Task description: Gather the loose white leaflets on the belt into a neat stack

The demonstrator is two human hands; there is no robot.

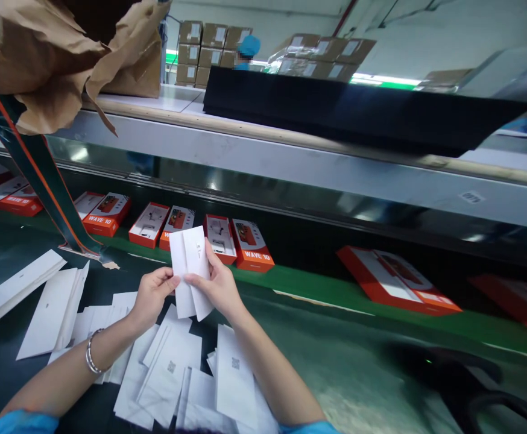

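Both my hands hold one white folded card sleeve (pixel 190 265) upright over the dark table. My left hand (pixel 151 295) pinches its left edge with thumb and fingers. My right hand (pixel 218 284) wraps the right side, thumb on the front. A metal bracelet (pixel 92 354) circles my left wrist. Beneath my hands lies a heap of several flat white card sleeves (pixel 173 374), some with small QR marks.
Orange and white phone boxes (pixel 245 244) marked WAVE 10 sit in a row on the conveyor belt behind, with another box (pixel 394 280) to the right. More white sleeves (pixel 50 310) lie at the left. Crumpled brown paper (pixel 55 54) hangs top left above a shelf.
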